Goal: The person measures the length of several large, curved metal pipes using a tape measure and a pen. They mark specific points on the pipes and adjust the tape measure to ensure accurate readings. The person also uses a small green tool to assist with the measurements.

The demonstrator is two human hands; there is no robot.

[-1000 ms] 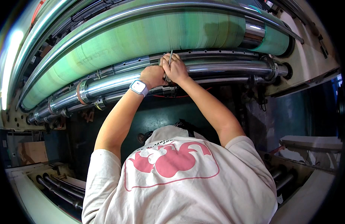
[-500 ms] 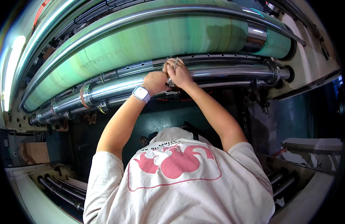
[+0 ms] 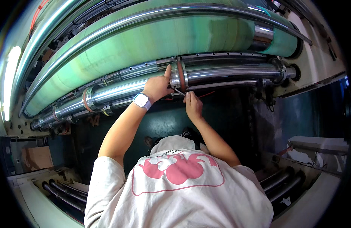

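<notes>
My left hand [image 3: 158, 86] lies over the steel shaft [image 3: 139, 84] just left of a collar [image 3: 175, 78] with a brown ring [image 3: 180, 76]. Its index finger stretches up across the shaft, and its thumb bends toward the collar's lower side; the other fingers are mostly hidden. Below the collar, my right hand [image 3: 193, 104] pinches the end of a thin metal hex key [image 3: 179, 91]. The key slants up and left to the collar's underside, close to my left thumb. Whether its tip sits in a screw cannot be seen.
Behind the shaft runs a large green roller [image 3: 156, 38], with a curved steel bar [image 3: 145, 15] across it. Another ringed collar [image 3: 89, 98] is farther left on the shaft. Machine side plates [image 3: 314, 72] stand at both ends. A cardboard box [image 3: 37, 157] is at lower left.
My right hand has come down and right from the top of the shaft, bringing the hex key below the collar. The brown ring is now uncovered. My left hand stays beside it, index finger extended.
</notes>
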